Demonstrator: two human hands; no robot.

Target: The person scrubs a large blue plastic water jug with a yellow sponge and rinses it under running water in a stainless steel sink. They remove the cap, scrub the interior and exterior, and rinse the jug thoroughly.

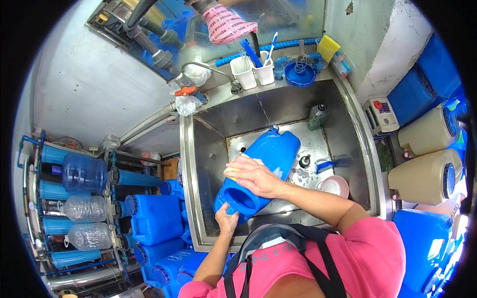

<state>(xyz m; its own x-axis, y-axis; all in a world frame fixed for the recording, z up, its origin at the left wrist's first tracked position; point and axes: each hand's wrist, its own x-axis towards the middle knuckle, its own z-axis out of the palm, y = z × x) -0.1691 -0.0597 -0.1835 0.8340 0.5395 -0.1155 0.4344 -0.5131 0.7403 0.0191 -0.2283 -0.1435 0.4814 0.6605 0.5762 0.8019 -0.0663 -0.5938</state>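
A blue plastic jug (pixel 281 147) lies tilted in the stainless steel sink (pixel 257 108), its wide uncapped mouth facing me. My left hand (pixel 226 219) grips the jug's handle beside that mouth. Pressed to the jug's upper side is a yellow sponge (pixel 231 170), held under the fingers of my right hand (pixel 257 176). My right palm hides part of the sponge. Whitish wet streaks show on the jug's surface.
In the sink are a clear bottle (pixel 318 117), a blue brush (pixel 325 165), a pink bowl (pixel 341 184) and a dark drain fitting (pixel 305 161). White cups (pixel 244 72) with brushes and a blue lid (pixel 300 74) stand on the back ledge. Several blue jugs (pixel 156 219) crowd the left.
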